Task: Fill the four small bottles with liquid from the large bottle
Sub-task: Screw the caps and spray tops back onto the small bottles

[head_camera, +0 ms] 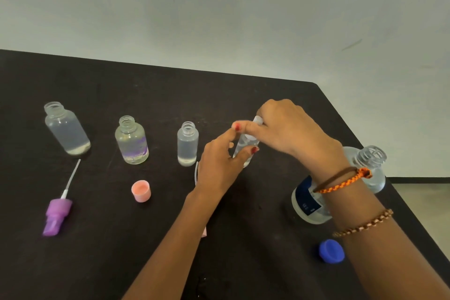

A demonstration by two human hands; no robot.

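Three small clear bottles stand open in a row on the black table: one at the left, one with a purple mark, and a narrow one. All three hold clear liquid. A fourth small bottle stands right of them. My left hand grips its body with thumb and fingers. My right hand pinches a pale cap at its top. The large clear bottle with a dark blue label stands open behind my right wrist, partly hidden.
A purple spray pump with a white tube lies at the front left. A pink cap sits in front of the second bottle. A blue cap lies near the right forearm. The table's right edge runs diagonally close by.
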